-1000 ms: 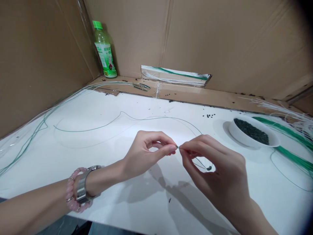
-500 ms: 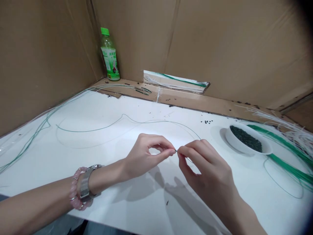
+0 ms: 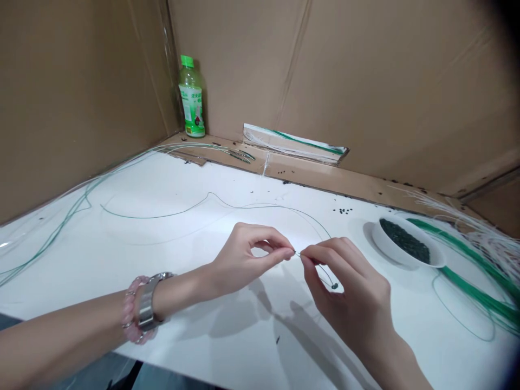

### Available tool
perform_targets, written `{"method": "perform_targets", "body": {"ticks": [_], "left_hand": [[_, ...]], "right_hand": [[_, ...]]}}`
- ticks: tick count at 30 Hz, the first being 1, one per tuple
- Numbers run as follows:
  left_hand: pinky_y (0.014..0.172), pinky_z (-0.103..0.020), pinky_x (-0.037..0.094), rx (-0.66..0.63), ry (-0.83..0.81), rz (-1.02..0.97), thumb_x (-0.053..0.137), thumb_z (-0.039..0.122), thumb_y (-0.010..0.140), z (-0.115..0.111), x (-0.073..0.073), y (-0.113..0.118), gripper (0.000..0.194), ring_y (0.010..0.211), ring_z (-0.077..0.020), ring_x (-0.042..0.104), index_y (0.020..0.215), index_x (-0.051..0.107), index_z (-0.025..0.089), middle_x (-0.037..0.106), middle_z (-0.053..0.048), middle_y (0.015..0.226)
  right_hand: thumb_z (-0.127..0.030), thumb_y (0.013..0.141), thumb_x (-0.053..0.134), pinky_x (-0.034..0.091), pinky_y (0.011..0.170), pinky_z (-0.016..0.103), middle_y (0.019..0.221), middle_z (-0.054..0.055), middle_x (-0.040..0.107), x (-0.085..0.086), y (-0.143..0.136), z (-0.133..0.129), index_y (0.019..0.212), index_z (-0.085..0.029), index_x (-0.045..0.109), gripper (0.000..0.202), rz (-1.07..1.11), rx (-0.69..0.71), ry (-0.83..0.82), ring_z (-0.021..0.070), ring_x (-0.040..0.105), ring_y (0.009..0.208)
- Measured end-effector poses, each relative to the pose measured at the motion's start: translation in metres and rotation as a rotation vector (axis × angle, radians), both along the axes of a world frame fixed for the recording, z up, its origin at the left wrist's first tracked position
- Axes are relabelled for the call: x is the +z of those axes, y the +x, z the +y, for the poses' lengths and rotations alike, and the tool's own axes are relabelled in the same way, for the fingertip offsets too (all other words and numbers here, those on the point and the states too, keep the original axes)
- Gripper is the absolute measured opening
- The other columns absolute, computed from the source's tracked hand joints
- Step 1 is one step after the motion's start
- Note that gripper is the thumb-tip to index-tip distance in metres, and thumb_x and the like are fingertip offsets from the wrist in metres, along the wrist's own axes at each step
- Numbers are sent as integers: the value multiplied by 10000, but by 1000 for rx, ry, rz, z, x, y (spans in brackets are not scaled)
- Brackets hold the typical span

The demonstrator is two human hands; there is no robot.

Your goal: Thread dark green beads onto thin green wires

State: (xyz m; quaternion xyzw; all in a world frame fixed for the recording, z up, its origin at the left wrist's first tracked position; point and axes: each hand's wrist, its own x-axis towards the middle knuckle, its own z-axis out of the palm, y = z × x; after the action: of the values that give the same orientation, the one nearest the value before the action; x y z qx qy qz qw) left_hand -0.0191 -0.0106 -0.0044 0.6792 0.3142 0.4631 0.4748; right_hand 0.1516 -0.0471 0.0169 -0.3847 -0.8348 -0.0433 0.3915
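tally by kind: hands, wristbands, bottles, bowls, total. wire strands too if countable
Hands: 2 (left hand, right hand)
Wristbands: 2 (pink band, metal band)
Bottle: 1
Bowl: 1
Wire: strands too fine to count
Total, without wire: 6

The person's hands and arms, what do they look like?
The left hand and right hand are gloveless. The left forearm, sleeveless where visible, wears a pink round-beaded bracelet and a broad, shiny silver metal band; the right forearm shows no sleeve or jewellery.

Head view, forward and down
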Motion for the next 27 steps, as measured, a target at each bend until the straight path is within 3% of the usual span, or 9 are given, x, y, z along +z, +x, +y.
{"method": "perform_targets", "body": {"ticks": [20,27], "left_hand": [[624,-189,507,6,61,65,619,159,776,1,-2,0,90,625,-96,610,734,688,120,685,-29,690],[641,-196,514,-25,31,58,562,169,812,0,-1,1,150,662,-109,630,773,697,115,704,-46,715]], "right_hand": [[14,773,574,427,569,255,711,38,584,-4,3,1,855,-160,567,192,-12,30,-11,133,502,669],[-48,779,617,461,545,239,671,12,613,-7,2,4,778,-176,600,129,181,47,-197,115,538,632]]}}
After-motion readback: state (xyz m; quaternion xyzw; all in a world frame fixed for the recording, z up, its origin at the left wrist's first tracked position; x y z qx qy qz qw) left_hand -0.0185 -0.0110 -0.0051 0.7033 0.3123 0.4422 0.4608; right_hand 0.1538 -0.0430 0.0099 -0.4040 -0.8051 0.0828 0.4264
